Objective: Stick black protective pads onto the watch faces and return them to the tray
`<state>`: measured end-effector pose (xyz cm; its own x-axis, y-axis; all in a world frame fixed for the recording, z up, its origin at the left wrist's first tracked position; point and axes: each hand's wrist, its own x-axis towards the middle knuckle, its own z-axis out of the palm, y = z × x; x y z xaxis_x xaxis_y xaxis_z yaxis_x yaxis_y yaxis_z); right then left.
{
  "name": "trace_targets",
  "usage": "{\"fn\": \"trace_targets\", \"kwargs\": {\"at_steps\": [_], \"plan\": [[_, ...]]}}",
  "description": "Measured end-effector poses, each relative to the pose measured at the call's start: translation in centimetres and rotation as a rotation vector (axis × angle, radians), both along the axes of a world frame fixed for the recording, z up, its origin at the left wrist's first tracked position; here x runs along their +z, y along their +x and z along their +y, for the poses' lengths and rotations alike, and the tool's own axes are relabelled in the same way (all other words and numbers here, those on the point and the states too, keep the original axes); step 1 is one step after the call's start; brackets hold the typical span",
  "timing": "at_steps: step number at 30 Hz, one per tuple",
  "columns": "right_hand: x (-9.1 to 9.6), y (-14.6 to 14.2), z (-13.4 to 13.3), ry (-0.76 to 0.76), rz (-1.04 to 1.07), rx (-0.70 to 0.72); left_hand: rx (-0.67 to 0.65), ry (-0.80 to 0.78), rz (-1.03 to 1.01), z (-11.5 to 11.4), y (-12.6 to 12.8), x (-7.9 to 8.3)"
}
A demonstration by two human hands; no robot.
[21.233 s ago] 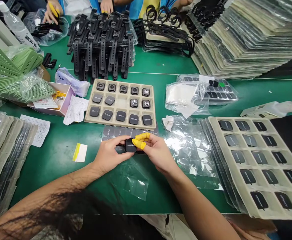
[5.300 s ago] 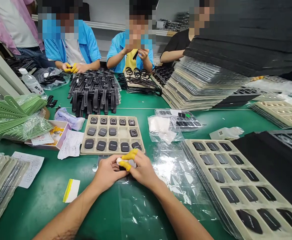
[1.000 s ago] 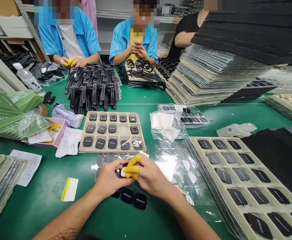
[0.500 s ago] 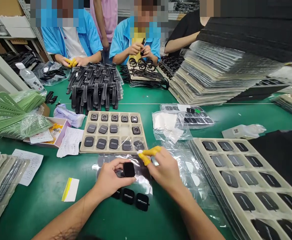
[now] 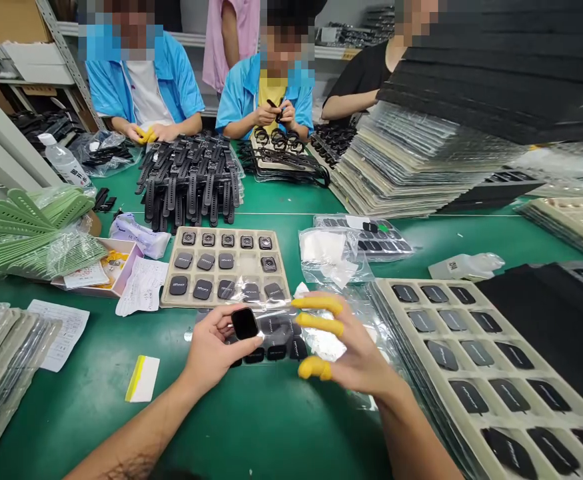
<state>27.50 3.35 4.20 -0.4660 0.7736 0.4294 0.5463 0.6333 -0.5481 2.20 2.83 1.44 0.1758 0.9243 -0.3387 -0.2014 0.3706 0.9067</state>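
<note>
My left hand (image 5: 210, 350) grips a strapless smartwatch body (image 5: 244, 323) between thumb and fingers, its dark glossy screen turned toward me. To its right, my right hand (image 5: 354, 343) has spread fingers with nothing between them; yellow finger cots cover the thumb and two fingers. Beneath and between both hands lies a clear plastic sheet with black square screen films (image 5: 276, 351), partly covered by the left hand. Just beyond them is a beige compartment tray (image 5: 285, 283) with watch bodies, several showing black printed faces and others their sensor backs.
A large beige tray of black squares (image 5: 480, 355) stands on a stack at right. Black straps (image 5: 191, 177) are piled at the back, near co-workers in blue. Green straps (image 5: 36, 233), a pink box (image 5: 127, 270) and papers lie left. A tall tray stack (image 5: 411, 167) leans back right.
My right hand has gone from pinched fingers near the tray to spread ones, slightly farther right. The black squares in front now lie farther from me. My left hand still holds the watch body.
</note>
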Motion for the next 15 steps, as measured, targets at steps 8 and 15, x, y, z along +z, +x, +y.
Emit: {"fn": "trace_targets", "kwargs": {"at_steps": [8,15], "plan": [[-1.4,-2.2,-0.8,0.208,0.024,0.094,0.067,-0.202,-0.380,-0.1,-0.4,2.0],[-1.2,-2.9,-1.2,-0.051,0.436,-0.021,0.155,-0.192,-0.502,-0.1,-1.3,2.6]]}}
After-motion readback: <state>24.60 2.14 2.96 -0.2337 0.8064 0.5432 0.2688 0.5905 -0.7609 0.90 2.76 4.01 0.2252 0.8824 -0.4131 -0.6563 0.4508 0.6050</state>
